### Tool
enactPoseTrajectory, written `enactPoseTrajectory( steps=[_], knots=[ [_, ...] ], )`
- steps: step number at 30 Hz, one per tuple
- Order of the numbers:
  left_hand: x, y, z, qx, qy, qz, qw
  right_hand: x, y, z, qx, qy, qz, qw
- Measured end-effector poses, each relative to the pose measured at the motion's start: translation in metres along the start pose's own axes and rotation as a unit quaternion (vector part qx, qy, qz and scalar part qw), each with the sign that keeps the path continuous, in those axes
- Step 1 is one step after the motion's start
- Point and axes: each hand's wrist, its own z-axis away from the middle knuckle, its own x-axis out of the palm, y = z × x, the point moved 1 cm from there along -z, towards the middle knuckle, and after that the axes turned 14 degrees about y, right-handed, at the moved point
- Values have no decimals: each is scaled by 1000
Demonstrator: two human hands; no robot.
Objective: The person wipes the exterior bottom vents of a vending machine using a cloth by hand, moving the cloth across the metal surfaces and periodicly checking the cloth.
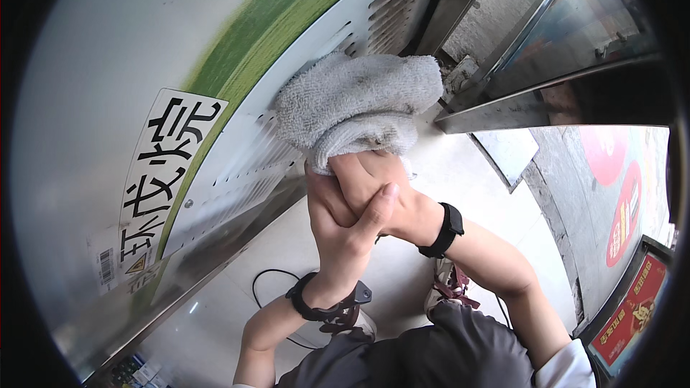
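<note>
A folded grey terry towel is bunched in front of the slotted vent panel of a large white appliance cabinet. My right hand grips the towel's lower folds, its fingertips hidden in the cloth. Close against it, my left hand reaches up from below, with the thumb lying across my right hand and the other fingers passing under the towel's edge. Both wrists wear black straps. Whether the towel presses on the panel cannot be made out.
A green stripe and a label with large black characters mark the cabinet. Right of the towel stands a metal-framed glass door. On the pale tiled floor, a black cable curves near my shoes. A red sign stands at lower right.
</note>
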Motion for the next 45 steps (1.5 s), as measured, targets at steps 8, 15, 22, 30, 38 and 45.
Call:
enactPoseTrajectory(
  steps=[8, 15, 22, 30, 38, 45],
  knots=[
    [11, 9, -23, -37, -58, 12, 998, -11, 3, -25, 25, -24, 184, 982],
    [4, -12, -12, 22, 55, 30, 998, -1, 12, -11, -11, -42, 66, 997],
    [33, -4, -11, 55, 172, -87, 980, 6, 10, -8, 135, 48, 29, 989],
    [-28, -14, 15, -34, 92, -1, 995, 17, -2, 18, 47, -111, -19, 993],
    [-11, -21, -23, 22, 33, -104, 994, 14, 14, 7, 83, -33, 106, 990],
    [-19, -5, -18, -20, -9, -91, 996, 12, 7, 6, 49, 9, 96, 994]
  ],
)
